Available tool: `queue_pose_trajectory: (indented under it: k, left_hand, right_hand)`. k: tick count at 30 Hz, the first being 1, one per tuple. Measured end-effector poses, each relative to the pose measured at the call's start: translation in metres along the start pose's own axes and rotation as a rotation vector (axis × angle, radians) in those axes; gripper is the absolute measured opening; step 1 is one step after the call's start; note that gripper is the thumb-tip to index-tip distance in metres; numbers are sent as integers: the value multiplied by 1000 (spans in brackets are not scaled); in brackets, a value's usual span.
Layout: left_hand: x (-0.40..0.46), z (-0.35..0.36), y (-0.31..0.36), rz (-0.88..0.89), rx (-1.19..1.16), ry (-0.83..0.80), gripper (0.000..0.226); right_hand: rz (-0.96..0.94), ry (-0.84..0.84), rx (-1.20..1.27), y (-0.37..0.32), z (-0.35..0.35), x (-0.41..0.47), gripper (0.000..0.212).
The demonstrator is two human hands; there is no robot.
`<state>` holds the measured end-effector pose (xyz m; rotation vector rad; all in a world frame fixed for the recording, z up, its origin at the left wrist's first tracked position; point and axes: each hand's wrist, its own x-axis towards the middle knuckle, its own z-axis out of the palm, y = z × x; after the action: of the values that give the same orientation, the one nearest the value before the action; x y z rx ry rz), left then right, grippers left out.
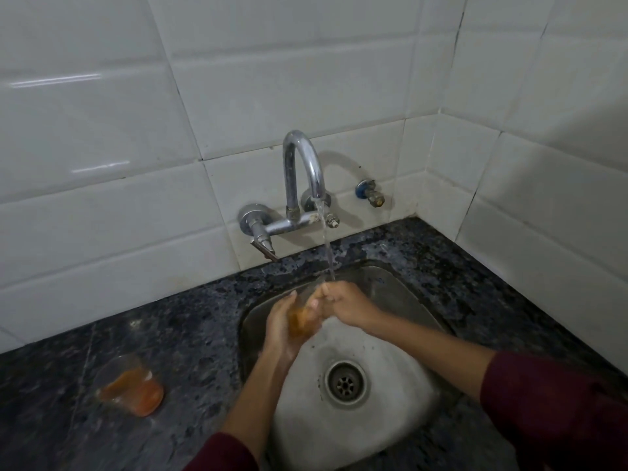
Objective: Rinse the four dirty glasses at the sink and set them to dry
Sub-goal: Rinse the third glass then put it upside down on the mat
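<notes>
— Where was the glass being rinsed (299, 319)?
— Over the back-left part of the sink (401, 290), under the stream from the tap (306, 164). Cupped in the left hand (283, 329), fingers wrapped round the wall. Orange residue inside.
— And the right hand (343, 305)?
— Curled at the rim, fingertips seemingly inside the mouth. Too blurred to tell how deep.
— Any other glass in view?
— One, the second glass (131, 387), on the worktop (190, 321) left of the sink, towards the front edge, well apart from the basin. Same orange film, blurred. Other two not seen.
— How would it handle?
— Probably light, stiff, thin-walled. Wet, likely slippery; brittle against a steel basin or stone worktop.
— Where to hold, then?
— Round the lower wall, as the left hand did, palm under the base if possible. Not by the rim alone; likely weakest there, and slickest once wet.
— Risk?
— Slipping while turned under the water. Best kept low over the sink, grip firm, not squeezed.
</notes>
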<state>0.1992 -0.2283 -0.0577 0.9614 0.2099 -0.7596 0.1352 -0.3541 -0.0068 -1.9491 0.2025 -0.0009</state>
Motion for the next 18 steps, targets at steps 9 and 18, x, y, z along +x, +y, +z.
queue_pose_trajectory:
  k: [9, 18]
  left_hand:
    - [14, 5, 19, 177, 89, 233, 11]
    - [18, -6, 7, 135, 85, 54, 13]
  right_hand:
    - [-200, -215, -226, 7, 15, -5, 36]
    - [105, -127, 135, -11, 11, 1, 26]
